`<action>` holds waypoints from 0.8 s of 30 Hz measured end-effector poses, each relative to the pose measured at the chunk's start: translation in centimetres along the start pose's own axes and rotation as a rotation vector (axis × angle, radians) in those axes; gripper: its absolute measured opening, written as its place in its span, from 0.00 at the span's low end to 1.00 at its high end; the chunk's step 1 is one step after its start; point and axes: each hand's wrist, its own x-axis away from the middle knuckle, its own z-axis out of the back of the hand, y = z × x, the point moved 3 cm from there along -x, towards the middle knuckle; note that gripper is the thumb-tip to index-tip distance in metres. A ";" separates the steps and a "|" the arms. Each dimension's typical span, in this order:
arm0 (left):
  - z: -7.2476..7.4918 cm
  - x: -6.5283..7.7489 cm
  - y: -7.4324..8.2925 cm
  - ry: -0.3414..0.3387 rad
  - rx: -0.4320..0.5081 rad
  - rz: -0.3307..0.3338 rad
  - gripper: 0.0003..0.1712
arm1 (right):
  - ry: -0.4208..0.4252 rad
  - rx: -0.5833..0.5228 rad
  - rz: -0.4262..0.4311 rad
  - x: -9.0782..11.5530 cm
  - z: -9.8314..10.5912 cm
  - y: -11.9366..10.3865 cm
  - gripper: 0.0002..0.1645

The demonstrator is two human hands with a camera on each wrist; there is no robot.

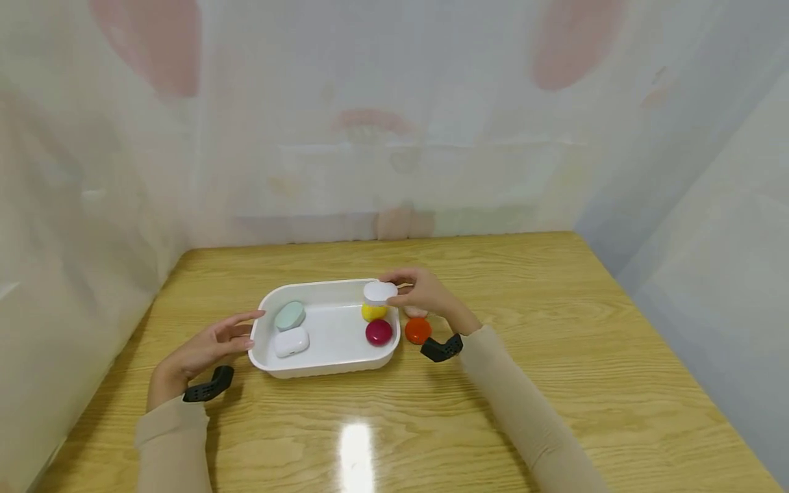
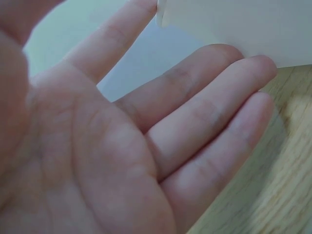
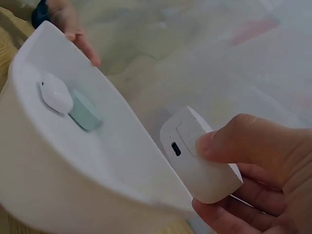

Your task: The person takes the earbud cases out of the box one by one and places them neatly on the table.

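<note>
A white plastic basin (image 1: pixel 333 373) sits on the table between the hands. My right hand (image 1: pixel 425 291) pinches a white earbud charging case (image 3: pixel 183 168) between thumb and fingers, over the basin's right end; a charging port shows on its side. Below it is a yellow rounded object (image 1: pixel 373 313), partly covered in the head view. A glossy dark red round object (image 1: pixel 379 333) lies in front of that. At the basin's left end lie a pale green rounded case (image 1: pixel 290 315) and another white earbud case (image 1: pixel 292 342). My left hand (image 1: pixel 206 346) has its extended fingertips at the left rim.
An orange-red round object (image 1: pixel 418 331) lies on the wooden table (image 1: pixel 530 287) just right of the basin. Behind it, a pale pinkish object (image 1: pixel 416 311) is partly hidden by the right hand. Pale patterned curtains (image 1: pixel 394 178) stand behind and at both sides.
</note>
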 end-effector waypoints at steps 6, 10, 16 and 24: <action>0.1 0.1 0.0 -0.006 -0.001 0.003 0.34 | 0.059 -0.045 -0.005 2.5 2.6 2.5 0.27; 0.2 0.2 0.1 -0.003 0.000 0.000 0.34 | 0.101 -0.029 0.011 3.7 3.9 4.0 0.27; 0.1 0.2 0.1 0.000 -0.005 0.016 0.35 | 0.145 -0.042 -0.026 4.8 5.2 5.7 0.27; -0.2 0.0 0.4 -0.006 0.006 0.008 0.34 | 0.147 -0.014 -0.053 5.2 6.4 7.4 0.26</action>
